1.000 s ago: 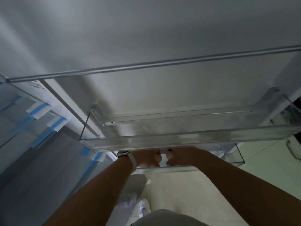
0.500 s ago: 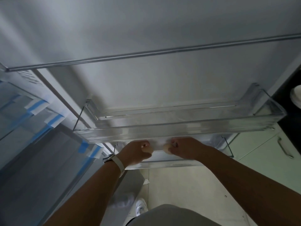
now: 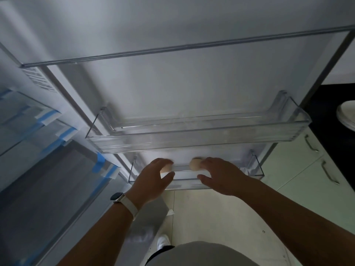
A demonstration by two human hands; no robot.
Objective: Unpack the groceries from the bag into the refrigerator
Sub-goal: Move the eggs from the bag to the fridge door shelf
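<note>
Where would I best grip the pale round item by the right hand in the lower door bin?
Come from above: the clear lower door bin walls it in front. Pinch the pale round item across its exposed left and top curve; the right hand covers its right side.

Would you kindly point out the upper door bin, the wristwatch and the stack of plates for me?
upper door bin (image 3: 192, 140), head view, middle of its clear front wall.
wristwatch (image 3: 116, 195), head view, on its dark face.
stack of plates (image 3: 346, 117), head view, on the top plate's rim.
</note>
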